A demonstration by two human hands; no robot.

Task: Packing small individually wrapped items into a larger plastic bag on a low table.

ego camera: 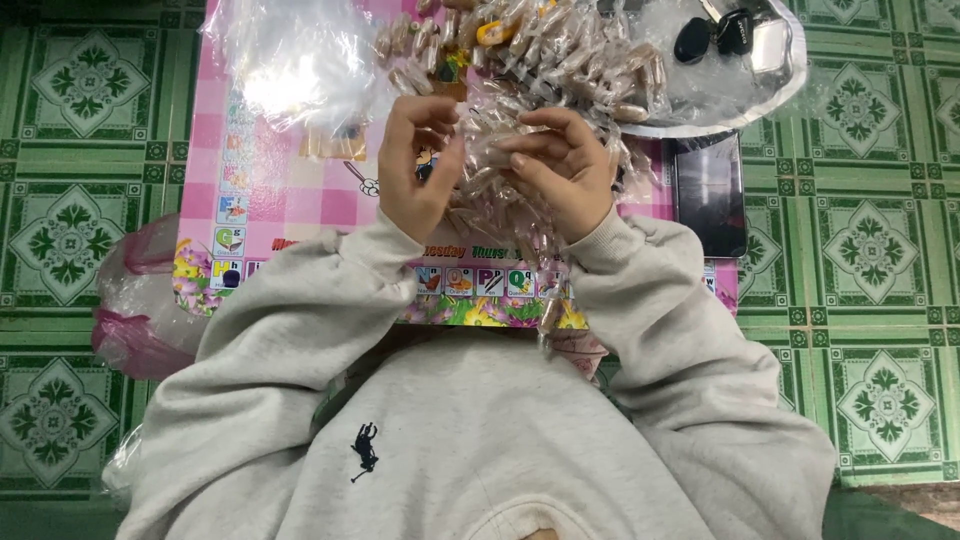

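Both hands are raised over a pink checked board (285, 195) lying on a green tiled floor. My left hand (418, 165) and my right hand (562, 165) pinch between them a small clear plastic packet (482, 150) with brownish pieces inside. More clear packets hang below it in a strip (520, 235). A heap of filled clear packets (560, 55) lies on the board just beyond my fingers. Grey sweatshirt sleeves cover both my arms.
A pile of empty clear bags (295, 60) sits at the board's upper left. A round metal tray (790, 70) at upper right holds dark key fobs (715, 35). A black phone (710, 195) lies right of my right hand. A pink plastic bag (140, 300) rests at left.
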